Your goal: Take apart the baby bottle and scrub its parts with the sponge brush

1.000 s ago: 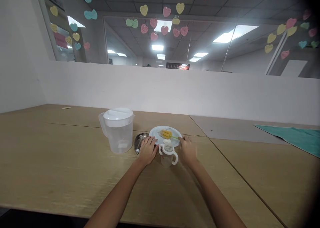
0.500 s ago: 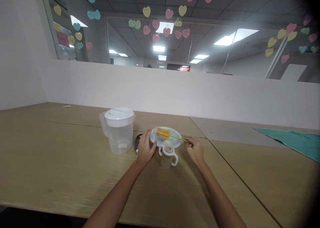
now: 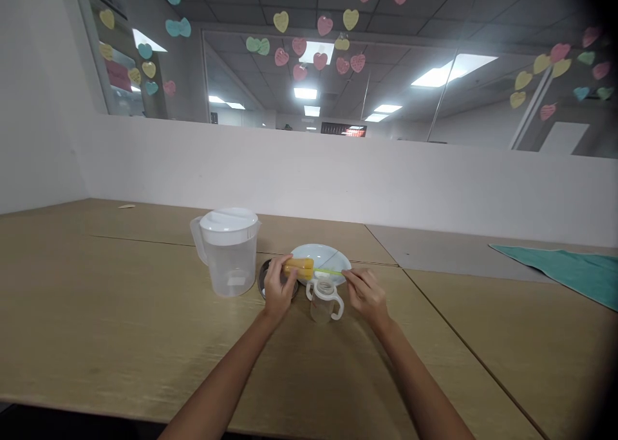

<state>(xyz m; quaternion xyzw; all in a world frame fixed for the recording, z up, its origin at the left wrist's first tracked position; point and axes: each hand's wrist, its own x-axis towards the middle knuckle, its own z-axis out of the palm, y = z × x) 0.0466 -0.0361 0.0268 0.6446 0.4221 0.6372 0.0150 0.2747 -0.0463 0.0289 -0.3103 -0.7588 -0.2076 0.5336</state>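
Between my hands is a bottle brush with a yellow-orange sponge head [image 3: 304,268] and a thin green handle [image 3: 329,271]. The fingers of my left hand [image 3: 279,293] are closed round the sponge end. At the other end, my right hand [image 3: 367,295] pinches the handle. Just below the brush stands a small clear bottle [image 3: 321,308] with white side handles and no lid on. Behind it lies a white plate [image 3: 339,260], with a small pale item at its near edge that I cannot make out. My left hand partly covers a dark round metal dish [image 3: 263,278].
A clear plastic pitcher [image 3: 230,260] with a white lid stands to the left. On the far right lies a green cloth [image 3: 574,273]. A small flat pale piece [image 3: 127,206] is at the back left. A white wall [image 3: 309,176] with windows closes off the table's back.
The brush has come off the plate, moving left and toward me. My left hand has closed on its sponge end, and my right hand has shifted slightly left with the handle.
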